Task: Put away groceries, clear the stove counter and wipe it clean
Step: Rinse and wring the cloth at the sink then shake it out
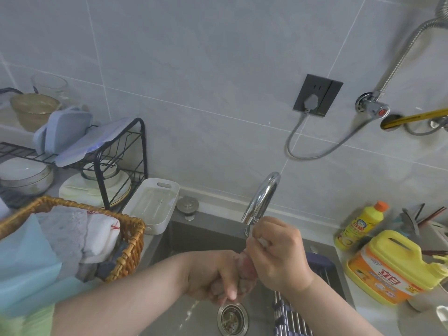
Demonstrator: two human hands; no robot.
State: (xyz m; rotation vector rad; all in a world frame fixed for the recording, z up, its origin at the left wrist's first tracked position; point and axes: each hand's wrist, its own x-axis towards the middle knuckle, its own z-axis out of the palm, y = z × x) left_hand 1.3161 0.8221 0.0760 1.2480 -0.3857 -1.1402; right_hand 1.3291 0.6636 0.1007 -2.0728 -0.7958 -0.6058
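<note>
Over the steel sink (191, 234), both hands wring a small pinkish-grey wet rag (247, 265). My left hand (211, 275) grips its lower end with fingers curled, just above the drain strainer (232, 320). My right hand (278, 253) is curled round the upper end, right below the spout of the chrome faucet (263, 197). Most of the rag is hidden inside the two fists. Drops and streaks of water show on the sink floor near the drain.
A wicker basket (131, 241) of folded cloths stands left of the sink, a white tray (151, 207) and a black dish rack (121, 154) behind it. Two yellow detergent bottles (397, 267) (361, 225) stand at the right. A roll-up rack (291, 318) lies across the sink's right side.
</note>
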